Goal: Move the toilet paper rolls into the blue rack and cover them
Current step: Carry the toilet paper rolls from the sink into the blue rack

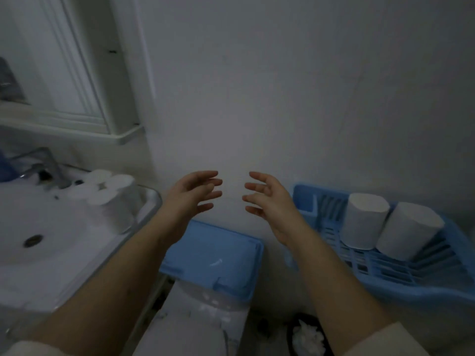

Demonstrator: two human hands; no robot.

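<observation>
Palms face each other: left hand (191, 195) and right hand (270, 199) raised, fingers spread, empty.

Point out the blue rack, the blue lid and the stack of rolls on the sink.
blue rack (401, 283): head view, on its slatted floor in front of the two rolls.
blue lid (210, 255): head view, on its flat top, below the hands.
stack of rolls (117, 199): head view, on the front roll's side.
</observation>
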